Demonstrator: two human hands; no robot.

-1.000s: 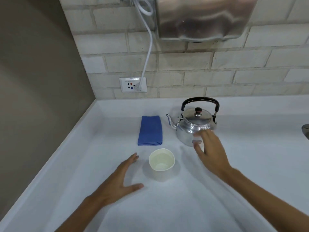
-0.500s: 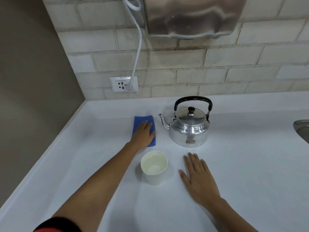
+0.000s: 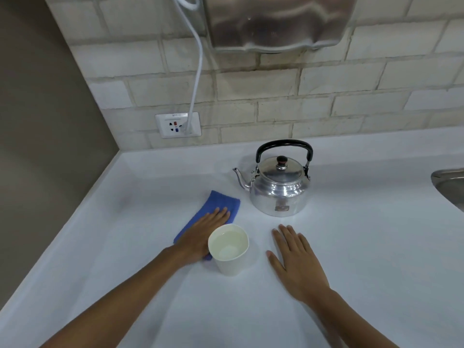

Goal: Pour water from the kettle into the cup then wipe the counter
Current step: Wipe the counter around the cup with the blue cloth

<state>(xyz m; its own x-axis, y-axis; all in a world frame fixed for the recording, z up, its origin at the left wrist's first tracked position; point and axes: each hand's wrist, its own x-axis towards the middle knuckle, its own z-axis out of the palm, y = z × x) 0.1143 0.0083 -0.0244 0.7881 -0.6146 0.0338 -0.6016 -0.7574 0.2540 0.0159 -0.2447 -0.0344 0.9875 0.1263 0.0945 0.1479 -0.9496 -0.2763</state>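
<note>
A shiny metal kettle (image 3: 278, 189) with a black handle stands upright on the white counter (image 3: 364, 247), spout pointing left. In front of it and to the left stands a white paper cup (image 3: 229, 249) holding water. My left hand (image 3: 203, 234) lies flat on a blue cloth (image 3: 221, 203), pressing it onto the counter just left of the cup; the cloth is turned at an angle and partly hidden under the hand. My right hand (image 3: 296, 262) rests flat on the counter to the right of the cup, fingers spread, holding nothing.
A brick wall runs along the back with a wall socket (image 3: 178, 124) and a white cord (image 3: 197, 71) plugged in. A metal appliance (image 3: 276, 21) hangs above the kettle. A steel sink rim (image 3: 449, 184) shows at the right edge. A grey wall bounds the left.
My left hand reached to the blue cloth, then dragged it toward me and turned it beside the cup. My right hand left the kettle and settled flat on the counter.
</note>
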